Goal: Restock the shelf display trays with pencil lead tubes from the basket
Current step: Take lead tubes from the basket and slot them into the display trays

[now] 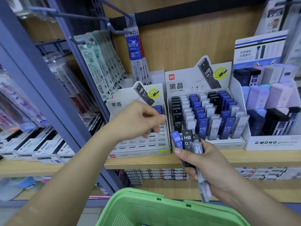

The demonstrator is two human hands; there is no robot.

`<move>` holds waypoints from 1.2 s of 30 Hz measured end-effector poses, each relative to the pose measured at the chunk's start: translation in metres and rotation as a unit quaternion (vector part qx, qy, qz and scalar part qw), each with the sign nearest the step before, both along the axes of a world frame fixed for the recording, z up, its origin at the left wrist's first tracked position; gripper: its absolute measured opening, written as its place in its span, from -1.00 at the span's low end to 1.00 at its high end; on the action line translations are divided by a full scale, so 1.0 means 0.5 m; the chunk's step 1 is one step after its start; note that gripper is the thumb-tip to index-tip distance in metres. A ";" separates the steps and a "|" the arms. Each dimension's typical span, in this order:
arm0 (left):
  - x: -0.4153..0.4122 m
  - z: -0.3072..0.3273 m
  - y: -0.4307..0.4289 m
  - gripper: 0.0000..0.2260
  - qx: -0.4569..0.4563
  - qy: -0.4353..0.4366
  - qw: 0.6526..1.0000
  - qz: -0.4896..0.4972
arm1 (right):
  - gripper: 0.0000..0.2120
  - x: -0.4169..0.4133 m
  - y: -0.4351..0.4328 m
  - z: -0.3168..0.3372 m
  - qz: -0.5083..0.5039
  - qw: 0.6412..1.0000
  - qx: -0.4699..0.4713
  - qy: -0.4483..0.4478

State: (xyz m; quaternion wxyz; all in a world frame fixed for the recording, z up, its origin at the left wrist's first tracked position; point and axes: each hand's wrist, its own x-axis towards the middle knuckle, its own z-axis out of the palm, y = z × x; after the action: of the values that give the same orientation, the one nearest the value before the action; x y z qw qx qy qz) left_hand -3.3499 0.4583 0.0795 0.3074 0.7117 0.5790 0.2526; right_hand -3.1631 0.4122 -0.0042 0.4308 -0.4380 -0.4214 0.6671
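— Pencil lead tubes (pixel 187 141): who has them?

— The right hand (pixel 206 165). Its fingers (pixel 192 174) are curled round a bundle of them, with the thumb across the front. A blue one, a black one marked HB 0.7 and a clear one fan out above the fist. More clear ends stick out below it.

— And the left hand (pixel 138 119)?

— Its fingers are loosely curled, thumb and forefinger drawn together, over the far right part of the left display tray (pixel 140 155). Whether they pinch a tube I cannot tell; none shows.

— What's in that tray?

— Mostly bare slots, with a blue tube (pixel 158 109) standing at the far right, just beside the fingertips. The right display tray (pixel 228 145), just beside it on the shelf (pixel 228 157), looks nearly full, in black, clear and blue rows.

— How would they handle, do you think?

— Light, stiff, smooth plastic, I'd judge. They'd be slippery in a bundle, so one could slide out of the fan, and the leads inside would probably break if dropped. Best pinch a single tube by its upper end, on the flat faces, and lower it upright into a slot.

— The basket?

— The green basket (pixel 162 207) is near, below both hands; what it holds is out of view.
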 end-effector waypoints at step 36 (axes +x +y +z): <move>-0.004 -0.085 0.056 -0.86 0.194 0.023 0.973 0.124 | -0.90 0.007 -0.003 0.005 -0.009 0.997 -0.007 -0.073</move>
State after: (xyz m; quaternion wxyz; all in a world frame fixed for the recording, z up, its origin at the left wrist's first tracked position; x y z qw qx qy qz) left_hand -3.3519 0.4862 0.0367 0.1160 0.6864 0.6094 0.3795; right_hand -3.1599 0.4108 -0.0017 0.4019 -0.4922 -0.4426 0.6327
